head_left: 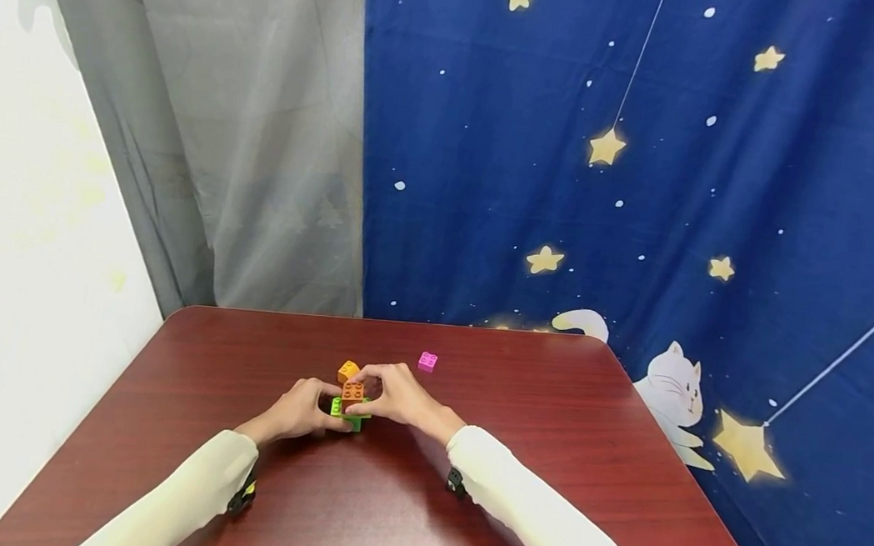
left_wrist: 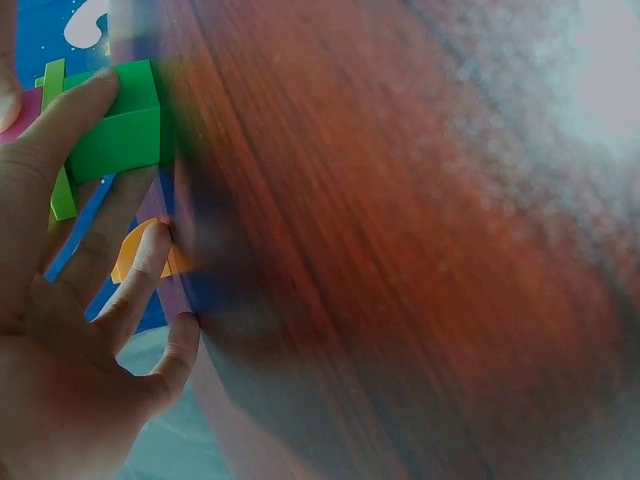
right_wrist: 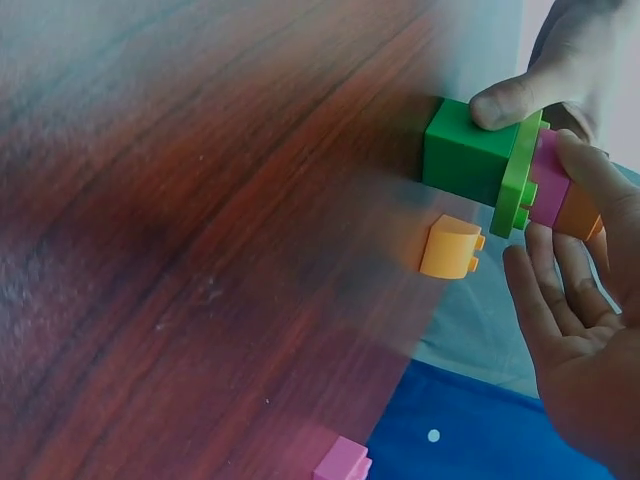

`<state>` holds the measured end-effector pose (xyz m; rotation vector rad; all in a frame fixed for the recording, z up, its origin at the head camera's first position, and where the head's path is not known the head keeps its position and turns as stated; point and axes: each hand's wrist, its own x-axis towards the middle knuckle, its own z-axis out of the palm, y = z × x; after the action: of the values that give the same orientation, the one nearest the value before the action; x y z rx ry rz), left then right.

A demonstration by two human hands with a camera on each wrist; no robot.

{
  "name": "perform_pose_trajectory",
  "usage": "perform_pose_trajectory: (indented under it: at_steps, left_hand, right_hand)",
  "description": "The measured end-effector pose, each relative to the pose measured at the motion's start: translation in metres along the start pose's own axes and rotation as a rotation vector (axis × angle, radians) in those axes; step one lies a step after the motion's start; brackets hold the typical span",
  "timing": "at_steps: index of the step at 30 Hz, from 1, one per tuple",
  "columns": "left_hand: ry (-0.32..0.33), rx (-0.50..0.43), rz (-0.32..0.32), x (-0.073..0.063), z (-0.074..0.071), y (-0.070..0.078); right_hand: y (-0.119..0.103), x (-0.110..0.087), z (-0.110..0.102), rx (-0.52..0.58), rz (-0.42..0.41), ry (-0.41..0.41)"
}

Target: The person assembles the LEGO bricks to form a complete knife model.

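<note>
A stack of toy building bricks stands on the table between the hands. At its bottom is a green brick [right_wrist: 468,150], then a thin lime-green plate [right_wrist: 516,178], a pink brick [right_wrist: 546,182] and an orange-brown brick [head_left: 353,391] on top. My left hand [head_left: 301,411] grips the green brick from the left, thumb on its near side. From the right, my right hand [head_left: 403,398] pinches the upper bricks between thumb and fingers. In the right wrist view its thumb lies at the pink and orange-brown bricks.
A yellow-orange brick with a curved side [right_wrist: 450,248] lies just behind the stack. Farther back and to the right sits a loose pink brick [head_left: 427,362]. The dark red table [head_left: 519,412] ends at a grey curtain [head_left: 283,213] and a blue starry one [head_left: 487,184].
</note>
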<state>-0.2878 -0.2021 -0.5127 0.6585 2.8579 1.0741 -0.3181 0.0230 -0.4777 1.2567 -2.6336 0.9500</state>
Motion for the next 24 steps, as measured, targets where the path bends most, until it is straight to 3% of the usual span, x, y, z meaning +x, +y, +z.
perform_pose_trajectory:
  at_steps: [14, 24]
  left_hand:
    - [-0.009, -0.018, -0.031, -0.002, -0.002, 0.002]
    - [0.000, -0.004, -0.058, -0.002, -0.001, 0.005]
  right_hand:
    - [-0.002, 0.000, -0.002, 0.071, -0.049, -0.047]
    - [0.006, -0.006, -0.015, 0.139, -0.029, -0.057]
